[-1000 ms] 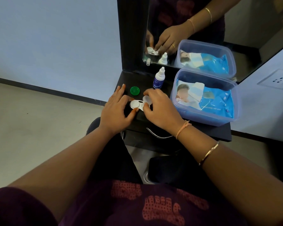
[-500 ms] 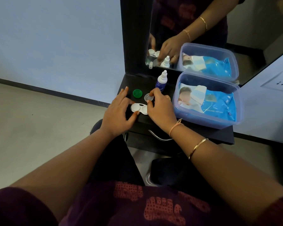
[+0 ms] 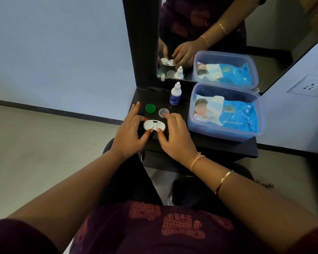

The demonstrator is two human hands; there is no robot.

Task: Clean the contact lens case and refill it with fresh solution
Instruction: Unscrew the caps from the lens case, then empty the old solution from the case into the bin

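A white two-well contact lens case (image 3: pixel 154 125) lies uncapped on the black shelf (image 3: pixel 209 145). My left hand (image 3: pixel 128 134) pinches its left end between thumb and forefinger. My right hand (image 3: pixel 174 134) holds the right end, thumb at the near edge and fingers over the far side. Behind the case a green cap (image 3: pixel 150 108) and a clear cap (image 3: pixel 163 112) lie on the shelf. A small solution bottle (image 3: pixel 175 94) with a white nozzle and blue label stands upright further back.
A translucent blue-tinted tub (image 3: pixel 224 129) holding a packet of wet wipes fills the shelf's right side. A mirror (image 3: pixel 218 24) in a black frame rises behind the shelf. A wall socket (image 3: pixel 309 87) sits at the far right. The floor lies to the left.
My right hand has set the clear cap down behind the case beside the green cap and come back to the case's right end. The left hand keeps its hold.
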